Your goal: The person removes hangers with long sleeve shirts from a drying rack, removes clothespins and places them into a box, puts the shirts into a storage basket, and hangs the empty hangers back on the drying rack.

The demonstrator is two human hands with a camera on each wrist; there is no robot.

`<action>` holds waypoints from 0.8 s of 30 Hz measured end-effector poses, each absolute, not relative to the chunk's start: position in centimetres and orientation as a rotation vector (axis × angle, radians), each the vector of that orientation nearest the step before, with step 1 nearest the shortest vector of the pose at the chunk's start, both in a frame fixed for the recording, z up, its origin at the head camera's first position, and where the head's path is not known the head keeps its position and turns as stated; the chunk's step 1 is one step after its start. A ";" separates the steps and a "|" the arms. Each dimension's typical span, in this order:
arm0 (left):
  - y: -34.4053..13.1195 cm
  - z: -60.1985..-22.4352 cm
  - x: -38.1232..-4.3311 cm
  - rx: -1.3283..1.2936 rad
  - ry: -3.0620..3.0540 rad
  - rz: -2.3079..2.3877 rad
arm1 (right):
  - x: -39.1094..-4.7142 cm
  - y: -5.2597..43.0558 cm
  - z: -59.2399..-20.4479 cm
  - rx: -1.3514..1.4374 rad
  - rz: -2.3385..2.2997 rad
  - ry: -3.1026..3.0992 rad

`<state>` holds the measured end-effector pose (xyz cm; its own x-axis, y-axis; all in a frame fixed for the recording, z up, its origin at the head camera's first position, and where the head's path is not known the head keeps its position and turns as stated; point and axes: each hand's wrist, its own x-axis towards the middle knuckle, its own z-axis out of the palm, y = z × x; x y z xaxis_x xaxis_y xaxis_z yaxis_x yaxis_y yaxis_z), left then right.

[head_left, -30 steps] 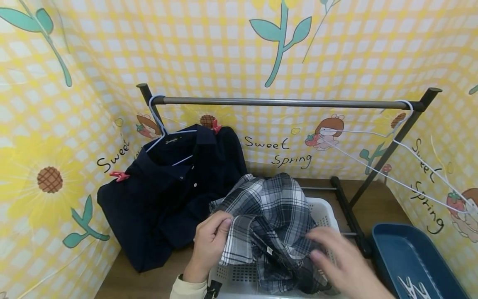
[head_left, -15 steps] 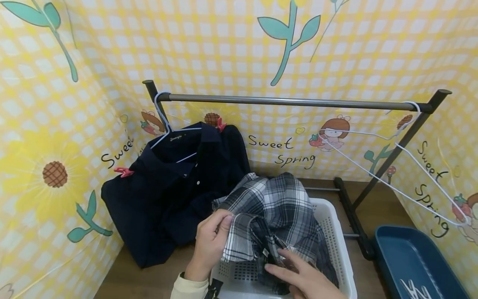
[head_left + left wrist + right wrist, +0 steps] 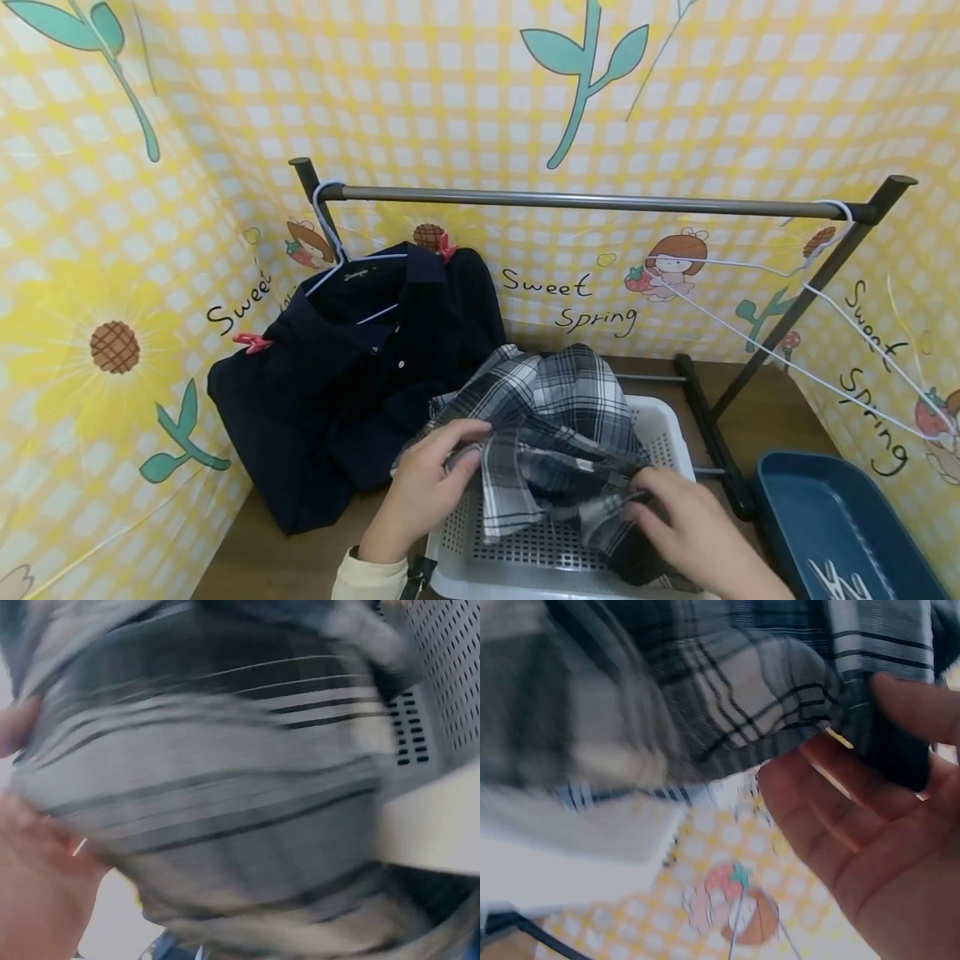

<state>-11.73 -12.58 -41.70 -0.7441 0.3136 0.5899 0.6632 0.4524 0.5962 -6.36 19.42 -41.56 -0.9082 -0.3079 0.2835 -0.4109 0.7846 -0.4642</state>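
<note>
A grey, black and white plaid shirt (image 3: 577, 383) lies bunched over a white perforated basket (image 3: 517, 554). At its left edge my left hand (image 3: 427, 487) pinches the cloth between thumb and fingers. My right hand (image 3: 686, 521) grips another edge on the right, so the fabric spans between both hands. The right wrist view shows the thumb (image 3: 919, 709) pressing the shirt's edge against the fingers. In the left wrist view the blurred cloth (image 3: 225, 750) fills most of the picture, and the left hand (image 3: 45, 877) is partly cut off.
A dark navy shirt (image 3: 390, 375) hangs on a hanger at the left of a metal rack (image 3: 570, 200), with red clips (image 3: 251, 342) on it. A bare white hanger (image 3: 757, 346) hangs at the right. A blue tray (image 3: 847, 500) holds white clips (image 3: 836, 579).
My right hand moved in to the shirt's dark folds, then took hold of an edge and drew it right. The left hand kept its hold. The head view shifted slightly.
</note>
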 end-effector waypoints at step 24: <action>-9.2 -42.0 -11.6 -1.133 -3.016 -1.340 | -8.5 20.3 -39.7 0.461 0.817 -2.567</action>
<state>-11.58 -9.17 -42.03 -0.7357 0.6753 -0.0524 0.4136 0.5092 0.7548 -8.47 20.26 -39.66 -0.8631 -0.1851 0.4699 -0.4226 0.7741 -0.4712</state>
